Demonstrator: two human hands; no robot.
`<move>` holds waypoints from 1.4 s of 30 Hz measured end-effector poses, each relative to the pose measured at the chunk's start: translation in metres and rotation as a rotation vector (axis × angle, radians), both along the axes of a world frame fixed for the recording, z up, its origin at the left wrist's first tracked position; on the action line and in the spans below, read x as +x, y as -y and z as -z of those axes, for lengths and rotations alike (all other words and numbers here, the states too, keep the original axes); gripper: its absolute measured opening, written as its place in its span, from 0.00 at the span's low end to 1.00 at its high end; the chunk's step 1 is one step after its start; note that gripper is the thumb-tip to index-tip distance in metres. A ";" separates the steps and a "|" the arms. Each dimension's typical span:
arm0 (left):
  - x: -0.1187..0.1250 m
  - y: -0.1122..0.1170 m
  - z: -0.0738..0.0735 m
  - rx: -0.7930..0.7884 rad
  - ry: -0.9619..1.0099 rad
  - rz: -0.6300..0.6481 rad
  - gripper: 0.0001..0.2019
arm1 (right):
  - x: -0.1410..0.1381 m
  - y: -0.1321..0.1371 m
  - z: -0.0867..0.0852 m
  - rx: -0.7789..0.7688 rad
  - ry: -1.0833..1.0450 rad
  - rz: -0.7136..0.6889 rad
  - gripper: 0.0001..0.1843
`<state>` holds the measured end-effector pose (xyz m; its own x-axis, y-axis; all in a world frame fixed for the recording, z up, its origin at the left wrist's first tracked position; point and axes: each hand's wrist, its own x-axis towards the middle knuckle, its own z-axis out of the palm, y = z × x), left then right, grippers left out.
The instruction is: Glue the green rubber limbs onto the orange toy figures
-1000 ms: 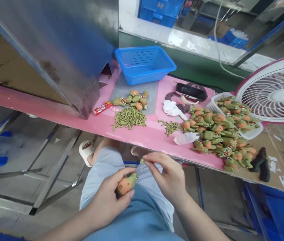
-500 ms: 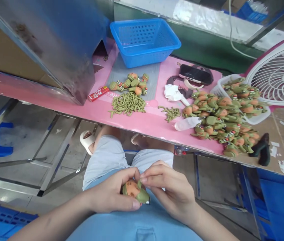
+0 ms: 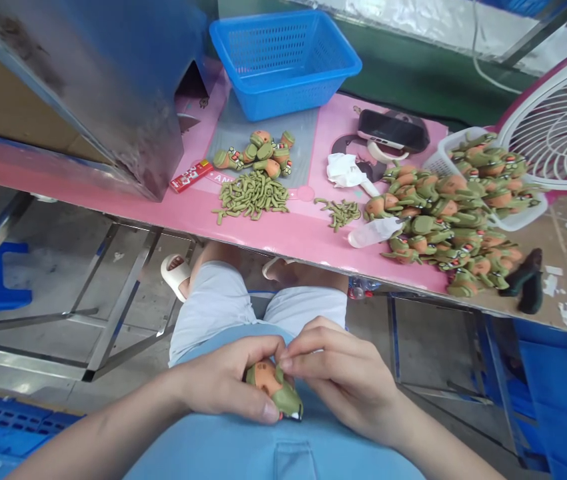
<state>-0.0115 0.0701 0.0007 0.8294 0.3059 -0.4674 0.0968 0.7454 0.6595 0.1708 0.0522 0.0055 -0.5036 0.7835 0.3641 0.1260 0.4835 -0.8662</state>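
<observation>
Close to my blue-clad lap, a green and orange toy figure (image 3: 265, 379) lies tilted in my left hand (image 3: 228, 383), whose thumb and fingers are wrapped round it. My right hand (image 3: 343, 370) pinches at the figure's upper side, thumb and forefinger closed on a small green limb (image 3: 279, 375); its end is hidden by the fingertips. On the pink table ahead is a pile of small green limb pieces (image 3: 253, 195), with several toy figures (image 3: 263, 152) just behind it. A smaller heap of green pieces (image 3: 339, 213) lies to the right.
Many figures (image 3: 446, 217) are heaped at the table's right, beside a filled white basket (image 3: 531, 217) and a fan (image 3: 563, 127). A blue basket (image 3: 291, 100) stands at the back. A phone (image 3: 393, 130), a clear bottle (image 3: 373, 232) and a red packet (image 3: 191, 177) lie on the table.
The figure has tipped a little, its green end lower, and my right fingertips have pressed in closer over the small limb. The table appears slightly higher as the view shifts.
</observation>
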 end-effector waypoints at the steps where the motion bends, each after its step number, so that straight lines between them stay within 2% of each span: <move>1: 0.000 0.000 0.000 -0.017 -0.002 -0.001 0.15 | 0.001 0.000 0.000 -0.001 0.006 -0.012 0.13; 7: 0.002 0.002 0.003 -0.140 -0.012 0.000 0.16 | 0.004 0.003 -0.001 0.009 0.072 -0.054 0.11; 15: 0.004 0.007 0.008 -0.222 -0.011 -0.023 0.14 | 0.005 0.004 -0.007 0.003 0.168 -0.112 0.10; 23: 0.006 0.011 0.015 -0.259 0.038 -0.071 0.14 | 0.005 0.006 -0.005 0.000 0.159 -0.065 0.10; 27: 0.006 0.007 0.012 -0.190 0.027 -0.065 0.15 | 0.006 0.004 -0.005 0.001 0.161 -0.093 0.12; 29: 0.005 0.003 0.006 -0.070 0.023 -0.074 0.14 | 0.009 0.002 -0.007 0.021 0.198 -0.071 0.15; 31: 0.004 -0.002 -0.002 0.142 -0.038 -0.065 0.12 | 0.012 0.000 -0.009 0.033 0.226 0.036 0.18; 33: 0.003 -0.006 -0.009 0.458 -0.201 -0.030 0.11 | 0.014 -0.003 -0.011 0.022 0.220 0.166 0.18; 35: 0.003 -0.009 -0.013 0.828 -0.373 -0.006 0.15 | 0.013 -0.005 -0.011 0.012 0.202 0.214 0.15; 38: 0.003 -0.009 -0.010 1.307 -0.436 -0.013 0.22 | 0.007 -0.006 -0.011 0.046 0.203 0.190 0.08; 40: 0.004 -0.008 -0.006 1.515 -0.428 -0.027 0.24 | 0.004 -0.005 -0.011 0.073 0.192 0.194 0.03; 42: 0.005 -0.006 -0.003 1.641 -0.449 -0.062 0.23 | 0.001 -0.004 -0.010 0.090 0.186 0.212 0.02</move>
<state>-0.0070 0.0759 0.0041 0.6988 0.6943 0.1723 0.4754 -0.6307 0.6133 0.1722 0.0557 0.0157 -0.3967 0.8471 0.3537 0.3854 0.5034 -0.7733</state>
